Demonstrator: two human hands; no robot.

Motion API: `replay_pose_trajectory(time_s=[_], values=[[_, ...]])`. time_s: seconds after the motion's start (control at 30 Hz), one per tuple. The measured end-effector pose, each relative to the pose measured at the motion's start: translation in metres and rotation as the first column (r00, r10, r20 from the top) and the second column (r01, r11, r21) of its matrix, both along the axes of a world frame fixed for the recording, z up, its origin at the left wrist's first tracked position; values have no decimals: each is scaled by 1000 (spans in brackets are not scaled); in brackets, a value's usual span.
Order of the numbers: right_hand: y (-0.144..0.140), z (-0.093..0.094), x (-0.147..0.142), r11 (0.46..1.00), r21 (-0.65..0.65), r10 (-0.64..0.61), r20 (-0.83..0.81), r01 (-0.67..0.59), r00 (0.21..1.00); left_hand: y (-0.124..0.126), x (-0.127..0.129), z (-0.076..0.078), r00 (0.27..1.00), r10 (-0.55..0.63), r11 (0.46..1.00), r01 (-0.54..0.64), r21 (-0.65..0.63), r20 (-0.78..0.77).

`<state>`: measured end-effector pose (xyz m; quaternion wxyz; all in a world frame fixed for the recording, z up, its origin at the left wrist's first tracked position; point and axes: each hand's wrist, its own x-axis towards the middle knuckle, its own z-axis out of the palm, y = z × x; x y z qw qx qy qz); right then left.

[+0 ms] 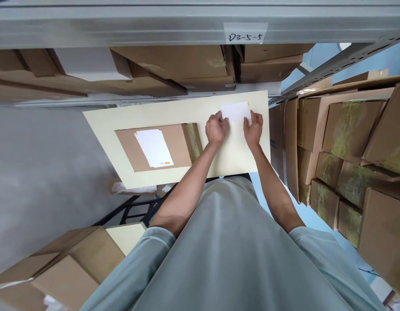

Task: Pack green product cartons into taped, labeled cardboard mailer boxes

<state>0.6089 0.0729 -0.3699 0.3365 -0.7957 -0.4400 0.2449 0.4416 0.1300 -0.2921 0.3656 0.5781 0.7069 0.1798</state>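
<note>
Left hand (216, 128) and right hand (253, 129) pinch opposite ends of a white paper label (235, 111) near the cream board's (238, 149) far right corner; light, even tension should keep it flat.

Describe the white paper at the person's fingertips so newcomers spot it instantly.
Find the cream board by the shelf beam marked D3-5-5. Toward its right end, left hand and right hand frame the white paper. Both hands touch it, unlike the white sheet on the cardboard box.

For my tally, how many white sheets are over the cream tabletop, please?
2: one sheet on the cardboard box, another between left hand and right hand; others may hide.
</note>
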Motion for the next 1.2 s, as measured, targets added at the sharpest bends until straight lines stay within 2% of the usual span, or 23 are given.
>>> replay_pose_trajectory(time_s=[0.1,0.2,0.37,0.47,0.57,0.63,0.7,0.83,0.97,1.1,1.2], values=[[1,5,-3,997,26,-68,-42,69,997,4,3,5,996,90,996,-89,29,-27],[3,8,-3,989,32,-139,-89,142,986,11,2,5,991,128,991,-129,30,36],[7,15,0,994,17,-105,-158,109,982,17,-2,4,989,118,993,-120,23,84],[8,20,-1,995,5,-98,-179,101,979,15,-1,9,982,173,985,-173,-9,75],[8,28,-2,993,10,-119,-126,121,985,13,0,17,969,238,971,-238,-1,69],[8,37,-4,991,44,-124,-63,127,990,12,2,25,968,241,970,-243,25,63],[9,50,-9,993,83,-75,-56,80,996,9,4,33,975,205,977,-209,50,84],[11,83,-21,995,87,65,-219,-47,974,-5,14,52,979,22,992,-45,114,202],[10,105,-11,1000,13,19,-321,-16,947,-29,27,70,931,-201,978,175,108,305],[3,100,29,998,-10,52,-300,-58,953,-39,34,76,871,-345,939,313,144,351],[-3,85,60,1000,13,12,-253,-9,967,-26,35,64,881,-397,917,375,131,257]])
